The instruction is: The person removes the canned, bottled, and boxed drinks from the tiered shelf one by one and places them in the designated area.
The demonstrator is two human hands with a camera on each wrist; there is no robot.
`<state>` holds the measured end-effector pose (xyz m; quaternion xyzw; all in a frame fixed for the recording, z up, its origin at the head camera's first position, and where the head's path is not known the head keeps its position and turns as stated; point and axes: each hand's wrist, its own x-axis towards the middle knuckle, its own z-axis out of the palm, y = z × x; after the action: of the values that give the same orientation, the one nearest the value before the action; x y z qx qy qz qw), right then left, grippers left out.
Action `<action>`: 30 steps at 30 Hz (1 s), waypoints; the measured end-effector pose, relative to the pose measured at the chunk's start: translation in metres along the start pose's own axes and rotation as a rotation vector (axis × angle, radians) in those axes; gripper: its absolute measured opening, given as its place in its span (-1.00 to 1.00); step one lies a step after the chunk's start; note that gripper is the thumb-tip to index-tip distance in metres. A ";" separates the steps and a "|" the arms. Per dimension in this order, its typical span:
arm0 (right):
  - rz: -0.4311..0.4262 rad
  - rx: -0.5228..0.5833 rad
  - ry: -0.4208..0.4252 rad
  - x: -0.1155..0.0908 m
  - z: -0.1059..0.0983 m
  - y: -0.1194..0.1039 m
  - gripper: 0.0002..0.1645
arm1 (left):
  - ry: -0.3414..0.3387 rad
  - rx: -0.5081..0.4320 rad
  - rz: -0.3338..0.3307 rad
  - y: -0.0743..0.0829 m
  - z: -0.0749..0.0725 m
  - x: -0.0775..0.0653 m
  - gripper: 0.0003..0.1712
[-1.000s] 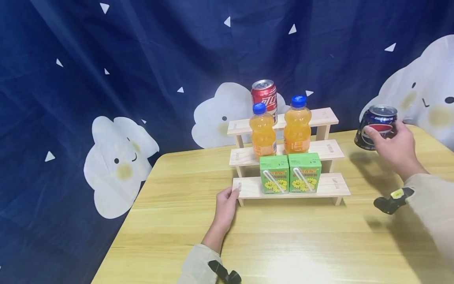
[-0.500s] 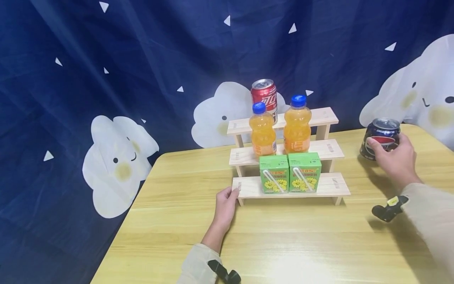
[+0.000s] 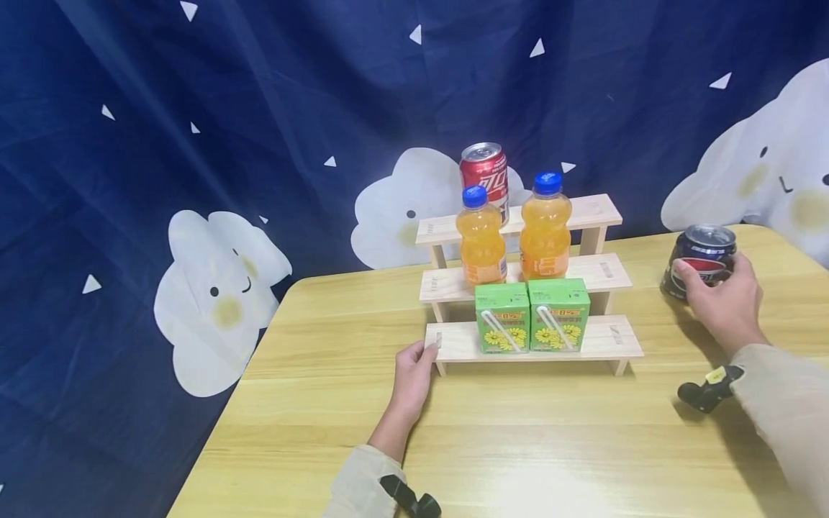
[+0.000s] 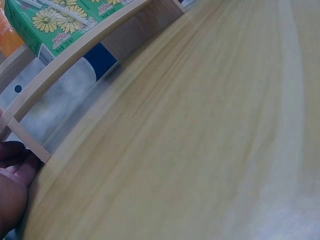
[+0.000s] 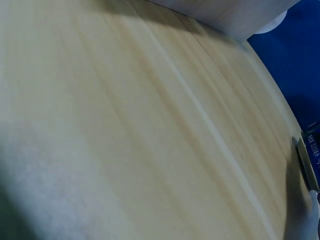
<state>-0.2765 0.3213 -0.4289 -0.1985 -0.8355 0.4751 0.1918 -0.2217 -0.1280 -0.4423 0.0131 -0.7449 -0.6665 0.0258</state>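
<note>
My right hand [image 3: 728,302] grips a dark blue soda can [image 3: 706,241] with a red band, low over the table's right side. The can is upright, its near side partly covered by the fingers and thumb. In the right wrist view only a sliver of the can [image 5: 313,150] shows at the right edge. My left hand [image 3: 413,378] holds the left end of the lowest step of a three-step wooden display shelf [image 3: 456,338], thumb on the board. In the left wrist view its fingers [image 4: 17,160] curl beside the shelf's front leg.
Two green drink cartons [image 3: 558,316] with straws stand on the lowest step. Two orange juice bottles [image 3: 545,230] with blue caps occupy the middle step. A red cola can [image 3: 484,169] is on the top step. Behind the wooden table [image 3: 311,403] hangs a blue cloud-print curtain [image 3: 291,93].
My right hand has brought the dark blue can down and slightly nearer, to the table's level. My left hand has stayed at the shelf's end.
</note>
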 end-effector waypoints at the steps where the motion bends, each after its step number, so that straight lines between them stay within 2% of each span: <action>1: 0.001 -0.002 0.002 0.000 0.000 0.000 0.00 | 0.005 -0.001 0.000 -0.001 0.000 0.000 -0.71; 8: -0.001 0.010 0.013 -0.002 0.001 0.003 0.03 | 0.020 0.002 0.035 -0.005 0.001 0.002 -0.72; 14: -0.009 0.015 -0.009 -0.005 0.001 0.005 0.06 | 0.007 0.008 0.017 -0.002 0.000 0.001 -0.73; 22: -0.008 -0.010 -0.063 -0.004 -0.004 0.004 0.11 | -0.015 0.038 0.019 0.026 0.001 -0.014 -0.72; 30: 0.001 -0.014 -0.122 -0.004 -0.011 -0.002 0.16 | -0.003 0.039 0.014 0.028 0.001 -0.015 -0.72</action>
<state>-0.2677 0.3263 -0.4225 -0.1710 -0.8488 0.4807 0.1388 -0.2060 -0.1231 -0.4148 0.0076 -0.7578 -0.6518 0.0291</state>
